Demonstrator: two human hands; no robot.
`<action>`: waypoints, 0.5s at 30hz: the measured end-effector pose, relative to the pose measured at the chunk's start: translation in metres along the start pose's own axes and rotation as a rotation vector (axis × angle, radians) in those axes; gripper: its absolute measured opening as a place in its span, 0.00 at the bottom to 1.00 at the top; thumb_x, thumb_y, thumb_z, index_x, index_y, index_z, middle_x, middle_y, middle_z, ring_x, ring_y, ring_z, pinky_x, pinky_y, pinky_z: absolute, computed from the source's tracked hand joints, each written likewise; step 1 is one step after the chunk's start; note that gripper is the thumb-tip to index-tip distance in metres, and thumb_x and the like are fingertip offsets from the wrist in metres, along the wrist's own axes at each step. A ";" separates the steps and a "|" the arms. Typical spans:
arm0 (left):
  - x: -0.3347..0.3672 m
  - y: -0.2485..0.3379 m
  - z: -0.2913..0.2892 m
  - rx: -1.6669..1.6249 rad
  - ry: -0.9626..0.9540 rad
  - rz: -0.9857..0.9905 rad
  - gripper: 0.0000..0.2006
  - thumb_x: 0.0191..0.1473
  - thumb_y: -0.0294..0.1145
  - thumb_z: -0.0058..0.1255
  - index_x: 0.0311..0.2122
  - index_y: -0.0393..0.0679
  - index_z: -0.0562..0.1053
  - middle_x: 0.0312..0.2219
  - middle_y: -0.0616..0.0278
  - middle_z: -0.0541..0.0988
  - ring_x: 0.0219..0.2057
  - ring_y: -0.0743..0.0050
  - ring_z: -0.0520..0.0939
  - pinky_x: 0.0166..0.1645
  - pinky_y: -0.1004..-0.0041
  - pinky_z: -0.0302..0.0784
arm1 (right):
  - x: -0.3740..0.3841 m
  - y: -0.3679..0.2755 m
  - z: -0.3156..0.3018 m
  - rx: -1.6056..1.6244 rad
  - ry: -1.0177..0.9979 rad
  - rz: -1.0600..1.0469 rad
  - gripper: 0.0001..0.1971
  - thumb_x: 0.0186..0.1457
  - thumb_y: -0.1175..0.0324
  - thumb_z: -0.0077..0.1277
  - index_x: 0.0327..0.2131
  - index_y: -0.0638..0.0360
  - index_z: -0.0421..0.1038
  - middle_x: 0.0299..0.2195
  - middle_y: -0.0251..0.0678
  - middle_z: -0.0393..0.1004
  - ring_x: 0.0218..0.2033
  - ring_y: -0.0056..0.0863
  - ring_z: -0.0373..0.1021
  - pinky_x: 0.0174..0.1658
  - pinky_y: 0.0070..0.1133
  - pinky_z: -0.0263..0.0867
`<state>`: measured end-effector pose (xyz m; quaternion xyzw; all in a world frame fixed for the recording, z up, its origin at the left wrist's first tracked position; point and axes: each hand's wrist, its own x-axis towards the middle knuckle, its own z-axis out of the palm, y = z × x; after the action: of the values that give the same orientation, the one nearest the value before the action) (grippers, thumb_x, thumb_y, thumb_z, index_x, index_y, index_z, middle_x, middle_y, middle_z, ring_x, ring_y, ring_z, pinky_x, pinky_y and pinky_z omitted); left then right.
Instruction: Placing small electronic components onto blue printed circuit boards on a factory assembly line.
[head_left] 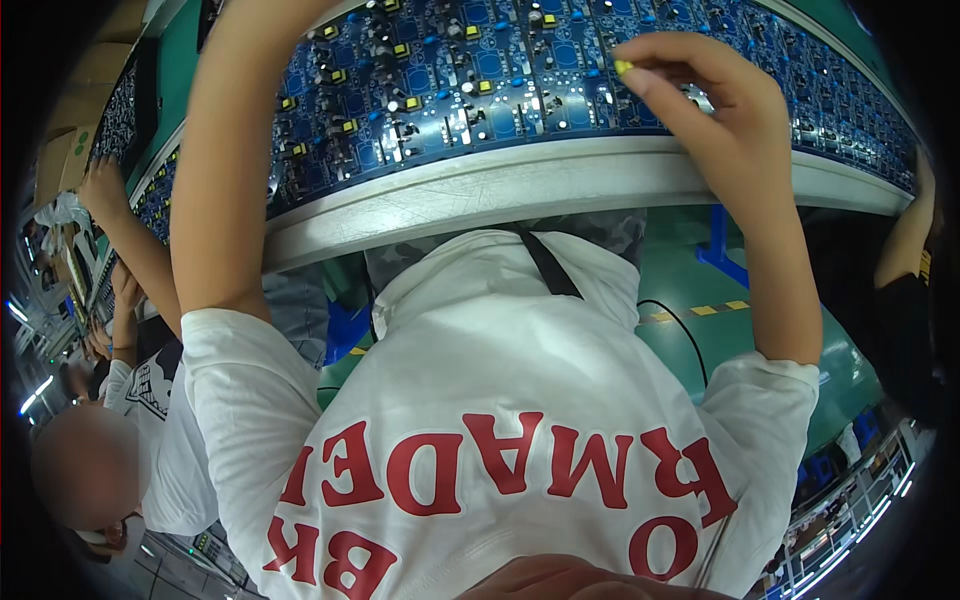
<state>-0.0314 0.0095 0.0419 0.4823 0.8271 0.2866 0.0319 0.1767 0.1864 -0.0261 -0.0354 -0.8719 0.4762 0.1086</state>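
Thumb and forefinger of my right hand (725, 110) pinch a small yellow component (624, 67) above a wide sheet of blue circuit boards (520, 108). Square yellow parts like it stand on many of the boards to its left, along with small blue and black parts. On the far left of these boards, my left forearm (225, 150) reaches up past the top edge of the view, so my left hand is out of sight.
A pale metal rail (480, 170) runs along the near edge of the boards. At the left, a co-worker's hand (103, 188) is by other boards and a cardboard box (62, 165). Another person's arm (908, 235) rests near the rail's right end.
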 end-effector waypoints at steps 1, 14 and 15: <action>0.010 -0.027 -0.007 0.069 0.087 0.003 0.10 0.55 0.27 0.58 0.42 0.35 0.80 0.31 0.50 0.84 0.34 0.63 0.85 0.40 0.65 0.78 | 0.003 -0.005 0.001 -0.115 -0.057 -0.045 0.10 0.59 0.73 0.60 0.44 0.59 0.82 0.38 0.33 0.82 0.39 0.20 0.75 0.42 0.18 0.71; 0.041 -0.104 0.003 0.422 0.118 0.021 0.11 0.56 0.32 0.57 0.39 0.35 0.81 0.35 0.40 0.82 0.39 0.40 0.82 0.47 0.57 0.77 | 0.014 -0.005 0.028 -0.456 -0.043 -0.311 0.06 0.52 0.72 0.64 0.35 0.56 0.81 0.36 0.32 0.82 0.37 0.31 0.76 0.36 0.24 0.72; 0.036 -0.100 0.002 0.371 0.168 0.040 0.11 0.56 0.32 0.56 0.39 0.34 0.81 0.35 0.40 0.82 0.39 0.40 0.82 0.47 0.57 0.77 | 0.014 -0.004 0.028 -0.451 -0.046 -0.311 0.06 0.52 0.72 0.64 0.35 0.56 0.80 0.36 0.32 0.82 0.36 0.31 0.76 0.35 0.24 0.72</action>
<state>-0.1282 0.0026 -0.0022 0.4709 0.8556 0.1693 -0.1322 0.1572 0.1632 -0.0355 0.0863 -0.9531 0.2484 0.1502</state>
